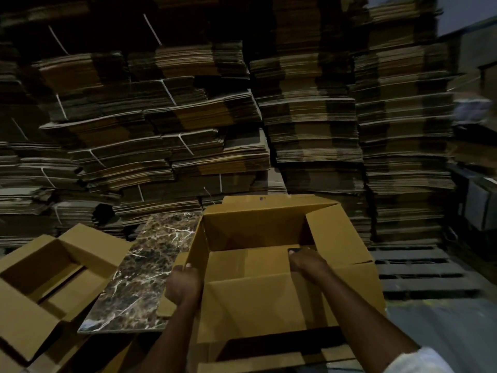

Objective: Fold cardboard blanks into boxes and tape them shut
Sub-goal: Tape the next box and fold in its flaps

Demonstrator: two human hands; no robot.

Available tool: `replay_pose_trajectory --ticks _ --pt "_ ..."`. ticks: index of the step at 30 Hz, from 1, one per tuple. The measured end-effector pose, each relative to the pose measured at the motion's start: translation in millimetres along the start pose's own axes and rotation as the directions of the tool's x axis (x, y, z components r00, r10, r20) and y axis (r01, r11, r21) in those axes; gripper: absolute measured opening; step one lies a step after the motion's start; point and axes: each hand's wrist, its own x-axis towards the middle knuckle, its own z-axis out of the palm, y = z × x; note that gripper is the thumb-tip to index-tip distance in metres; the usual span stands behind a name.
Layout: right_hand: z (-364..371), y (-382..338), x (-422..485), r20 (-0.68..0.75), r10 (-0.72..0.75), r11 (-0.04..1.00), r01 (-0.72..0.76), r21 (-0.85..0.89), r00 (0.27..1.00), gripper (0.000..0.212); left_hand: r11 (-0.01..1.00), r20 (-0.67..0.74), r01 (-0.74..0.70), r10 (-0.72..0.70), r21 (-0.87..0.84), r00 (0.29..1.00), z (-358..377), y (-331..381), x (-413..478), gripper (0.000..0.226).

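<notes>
Cardboard box [258, 227] stands open straight ahead, beside the marble tabletop [145, 278]. Left hand [185, 282] grips its left wall; right hand [306, 261] reaches inside, fingers curled on the inner flap [250, 262] at its far edge.

Left hand [184, 285] grips box [255, 297] wall; right hand [306, 261] seemingly presses inside.

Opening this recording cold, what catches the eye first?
A wall of stacked flat blanks fills the background. At bottom centre stands an open box, the left hand gripping its left wall, the right hand inside on a flap. A marbled slab lies left of it.
</notes>
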Motion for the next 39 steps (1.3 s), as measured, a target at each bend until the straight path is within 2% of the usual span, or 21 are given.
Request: replay_pose_trajectory --ticks 3,7,9,10,11,12,13,14,16,18,19,21,22,26,28,30,32,34,36,37,39 --pt "-3 2 -3 -0.09 -0.043 0.998 0.048 0.045 0.995 0.068 0.999 -0.015 0.02 -0.02 0.033 1.0 3 0 1 0.032" --pt "-10 11 -13 -0.245 -0.129 0.99 0.112 -0.084 0.961 0.079 0.999 0.004 0.026 -0.026 0.047 1.0 6 -5 7 0.033" --pt "-26 18 -17 -0.339 -0.141 0.988 0.113 -0.101 0.93 0.08 0.997 -0.029 -0.045 0.047 0.059 0.999 3 -5 2 0.036" --pt "-37 23 -19 -0.376 -0.139 0.989 0.112 -0.094 0.916 0.08 0.988 -0.059 -0.133 0.138 0.073 0.989 -2 -3 -3 0.035" --pt "-48 30 -18 -0.408 -0.134 0.99 0.101 -0.1 0.903 0.081 0.958 -0.08 -0.263 0.273 0.112 0.959 -6 -2 -8 0.031" --pt "-58 39 -13 -0.44 -0.117 0.991 0.075 -0.11 0.891 0.081 0.895 -0.089 -0.41 0.429 0.174 0.899 -9 -1 -13 0.028" --pt "-68 52 -7 -0.465 -0.089 0.992 0.038 -0.118 0.881 0.081 0.799 -0.069 -0.554 0.582 0.233 0.811 -10 -1 -18 0.028" --pt "-78 65 2 -0.478 -0.054 0.993 -0.004 -0.119 0.877 0.08 0.698 -0.018 -0.662 0.692 0.272 0.722 -12 0 -24 0.032" --pt "-89 93 21 -0.465 0.047 0.991 -0.102 -0.092 0.884 0.072 0.528 0.117 -0.801 0.81 0.281 0.575 -9 -5 -31 0.047" --pt "-90 122 40 -0.406 0.163 0.982 -0.189 -0.023 0.899 0.06 0.421 0.231 -0.874 0.85 0.243 0.474 -6 -10 -41 0.06" --pt "-85 134 46 -0.356 0.181 0.982 -0.187 0.018 0.917 0.051 0.387 0.279 -0.895 0.854 0.223 0.439 -4 -9 -48 0.062" --pt "-70 151 48 -0.302 0.141 0.99 -0.132 0.05 0.943 0.024 0.334 0.393 -0.922 0.835 0.196 0.386 -2 -4 -63 0.062" --pt "-63 155 48 -0.308 0.115 0.993 -0.11 0.035 0.944 0.02 0.314 0.452 -0.933 0.817 0.173 0.359 -1 0 -69 0.065" --pt "-59 150 33 -0.381 0.153 0.988 -0.127 0.093 0.912 0.03 0.277 0.636 -0.959 0.729 0.064 0.254 6 24 -96 0.072" --pt "-63 144 15 -0.394 0.112 0.994 -0.106 0.038 0.912 0.03 0.213 0.622 -0.976 0.76 0.039 0.191 13 31 -102 0.054" --pt "-66 138 -9 -0.383 0.066 0.997 -0.05 0.054 0.921 0.031 0.178 0.557 -0.983 0.812 0.049 0.175 14 30 -92 0.033" --pt "-61 133 -35 -0.306 0.015 0.989 0.031 0.146 0.952 0.025 0.19 0.483 -0.976 0.848 0.111 0.22 8 24 -71 0.04" --pt "-47 129 -55 -0.119 -0.031 0.975 0.056 0.214 0.992 0.013 0.192 0.487 -0.961 0.832 0.197 0.266 -7 16 -49 0.047" --pt "-32 123 -65 0.113 -0.03 0.986 0.011 0.165 0.993 0.012 0.182 0.5 -0.951 0.817 0.248 0.287 -16 6 -34 0.052" --pt "-27 119 -67 0.167 0.001 0.991 -0.023 0.133 0.986 0.011 0.19 0.514 -0.952 0.808 0.239 0.29 -16 2 -30 0.052" --pt "-23 108 -61 0.11 0.032 0.984 -0.051 0.171 0.993 0.009 0.248 0.557 -0.955 0.776 0.161 0.295 -15 -5 -25 0.047"
